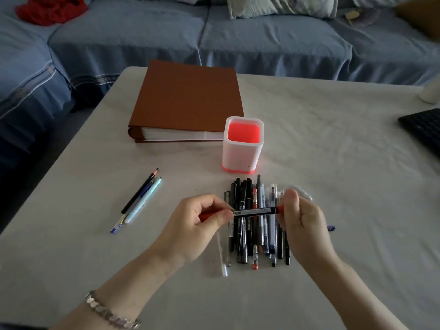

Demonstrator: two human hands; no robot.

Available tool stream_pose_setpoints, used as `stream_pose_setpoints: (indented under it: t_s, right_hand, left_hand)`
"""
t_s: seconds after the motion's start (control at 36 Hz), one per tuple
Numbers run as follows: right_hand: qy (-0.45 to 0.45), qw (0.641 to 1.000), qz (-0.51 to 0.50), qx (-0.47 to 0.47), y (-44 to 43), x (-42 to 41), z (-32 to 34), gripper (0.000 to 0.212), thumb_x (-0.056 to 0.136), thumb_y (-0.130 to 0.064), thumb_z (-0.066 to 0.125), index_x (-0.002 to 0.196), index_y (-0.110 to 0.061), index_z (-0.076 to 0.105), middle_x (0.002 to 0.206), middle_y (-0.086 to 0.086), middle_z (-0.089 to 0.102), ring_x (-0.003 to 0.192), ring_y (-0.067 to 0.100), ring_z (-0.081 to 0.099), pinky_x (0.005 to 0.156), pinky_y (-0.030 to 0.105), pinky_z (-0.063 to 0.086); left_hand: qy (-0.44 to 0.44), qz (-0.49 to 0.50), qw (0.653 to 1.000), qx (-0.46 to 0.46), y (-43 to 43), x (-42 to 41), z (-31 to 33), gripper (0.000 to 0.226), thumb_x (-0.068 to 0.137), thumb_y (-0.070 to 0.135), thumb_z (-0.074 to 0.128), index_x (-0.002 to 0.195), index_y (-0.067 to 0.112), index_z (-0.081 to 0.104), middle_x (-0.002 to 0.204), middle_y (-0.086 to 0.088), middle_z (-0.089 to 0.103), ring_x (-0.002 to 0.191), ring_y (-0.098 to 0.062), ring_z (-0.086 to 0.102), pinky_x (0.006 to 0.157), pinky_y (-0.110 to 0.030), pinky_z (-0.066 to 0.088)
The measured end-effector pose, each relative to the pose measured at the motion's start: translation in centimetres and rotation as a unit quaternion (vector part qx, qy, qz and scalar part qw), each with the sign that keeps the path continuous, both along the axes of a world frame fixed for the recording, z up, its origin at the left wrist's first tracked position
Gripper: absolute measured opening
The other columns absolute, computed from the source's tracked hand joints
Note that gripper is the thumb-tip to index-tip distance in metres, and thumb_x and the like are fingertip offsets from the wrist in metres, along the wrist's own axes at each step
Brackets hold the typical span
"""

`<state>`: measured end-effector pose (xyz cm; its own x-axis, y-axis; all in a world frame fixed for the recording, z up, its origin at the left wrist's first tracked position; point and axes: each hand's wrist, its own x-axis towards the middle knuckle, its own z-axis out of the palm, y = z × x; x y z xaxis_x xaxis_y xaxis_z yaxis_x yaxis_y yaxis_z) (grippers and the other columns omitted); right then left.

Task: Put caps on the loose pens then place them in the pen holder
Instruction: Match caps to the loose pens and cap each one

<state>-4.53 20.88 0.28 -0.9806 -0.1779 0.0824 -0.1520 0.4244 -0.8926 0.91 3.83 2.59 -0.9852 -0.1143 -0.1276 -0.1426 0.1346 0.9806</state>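
I hold a black marker [254,211] level above a pile of pens [258,232] on the table. My left hand [202,225] pinches its left end, where a red cap shows under the fingers. My right hand [300,220] pinches the red cap at its right end. A white pen holder [242,158] with a red inside stands upright just beyond the pile and looks empty. Several more pens and pencils [140,201] lie apart to the left.
A brown binder [188,98] lies behind the holder. A black keyboard [423,129] sits at the right edge, a white object [431,91] beyond it. A small blue cap [331,228] lies right of my right hand. A blue sofa [238,39] runs behind the table.
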Motion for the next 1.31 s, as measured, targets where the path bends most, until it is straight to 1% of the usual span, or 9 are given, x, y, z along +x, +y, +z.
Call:
stream_pose_setpoints:
  t_s: [0.19,0.33,0.47,0.61,0.69,0.78,0.94,1.06,1.31]
  right_hand:
    - [0.037,0.998,0.03,-0.041,0.5,-0.1,-0.5,0.047,0.08,-0.049,0.027,0.051,-0.013,0.023,0.045,-0.001,0.025,0.042,0.009,0.021,0.042,0.018,0.019]
    - [0.025,0.975,0.158,0.155,1.8,0.2,-2.6,0.05,0.089,-0.049,0.033,0.049,-0.019,0.03,0.041,-0.006,0.034,0.043,0.012,0.032,0.044,0.019,0.02]
    - [0.137,0.923,0.257,0.25,0.6,0.3,-1.8,0.026,0.085,-0.039,0.047,0.096,-0.023,0.065,0.082,-0.01,0.066,0.084,0.009,0.048,0.066,0.007,0.032]
    - [0.069,0.966,0.17,0.182,0.5,-0.4,-1.4,0.009,0.087,-0.019,0.059,0.092,-0.019,0.066,0.074,-0.016,0.054,0.075,0.004,0.052,0.068,0.008,0.038]
    - [0.056,0.985,0.062,0.148,1.3,-1.1,-1.7,0.009,0.086,-0.012,0.059,0.078,-0.015,0.063,0.075,-0.007,0.049,0.068,0.004,0.051,0.062,0.003,0.035]
    - [0.033,0.986,0.003,0.16,1.8,-1.4,-2.1,0.009,0.087,-0.012,0.058,0.08,-0.01,0.064,0.077,-0.001,0.051,0.066,0.007,0.051,0.062,0.001,0.035]
    - [0.037,0.981,-0.025,0.191,1.0,-0.8,-2.9,0.028,0.091,-0.012,0.045,0.116,-0.023,0.052,0.065,-0.007,0.052,0.051,0.014,0.045,0.048,0.031,0.035]
    - [0.023,0.961,-0.001,0.277,0.1,-0.8,-4.1,0.025,0.092,-0.017,0.041,0.109,-0.023,0.059,0.098,0.003,0.061,0.072,0.023,0.055,0.055,0.029,0.04]
    - [0.039,0.963,0.037,0.265,0.7,-1.1,-3.7,0.022,0.09,-0.024,0.051,0.108,-0.024,0.064,0.101,-0.003,0.058,0.075,0.014,0.055,0.063,0.03,0.048]
  left_hand:
    - [-0.095,0.003,0.99,0.106,0.3,0.2,-0.4,0.024,0.084,0.001,0.056,0.062,0.011,0.062,0.048,0.003,0.047,0.041,-0.008,0.035,0.04,-0.016,0.029]
    - [-0.112,-0.07,0.99,-0.057,-0.7,-0.7,-1.4,0.02,0.083,0.011,0.062,0.065,0.019,0.063,0.045,0.014,0.053,0.044,0.003,0.047,0.049,-0.008,0.036]
    - [-0.08,-0.061,0.989,-0.112,-0.3,-0.9,-2.7,0.004,0.079,0.02,0.068,0.077,0.023,0.067,0.07,0.008,0.068,0.069,-0.004,0.064,0.074,-0.022,0.053]
    - [-0.016,0.057,0.977,-0.205,-2.4,-0.5,-4.0,0.015,0.082,0.026,0.063,0.096,0.02,0.06,0.087,0.004,0.065,0.077,-0.006,0.059,0.073,-0.017,0.047]
    - [-0.009,0.155,0.925,-0.348,-5.1,-0.1,-4.9,0.025,0.083,0.015,0.063,0.107,0.008,0.06,0.097,-0.003,0.063,0.089,-0.018,0.058,0.077,-0.021,0.04]
    - [-0.042,0.165,0.873,-0.456,-7.6,0.0,-6.0,0.027,0.079,0.0,0.062,0.106,-0.003,0.06,0.101,-0.021,0.064,0.096,-0.039,0.056,0.082,-0.041,0.043]
    - [-0.116,0.143,0.827,-0.531,-9.1,-0.2,-7.2,0.022,0.081,0.002,0.059,0.102,-0.003,0.059,0.097,-0.023,0.06,0.092,-0.042,0.052,0.077,-0.046,0.043]
    - [-0.128,0.126,0.824,-0.537,-8.6,-0.5,-7.4,0.02,0.081,-0.001,0.056,0.101,-0.003,0.06,0.097,-0.024,0.059,0.092,-0.042,0.053,0.075,-0.046,0.044]
    - [-0.085,0.109,0.884,-0.446,-5.8,-1.1,-6.7,0.023,0.083,0.002,0.051,0.104,-0.003,0.06,0.099,-0.023,0.058,0.087,-0.039,0.057,0.073,-0.04,0.044]
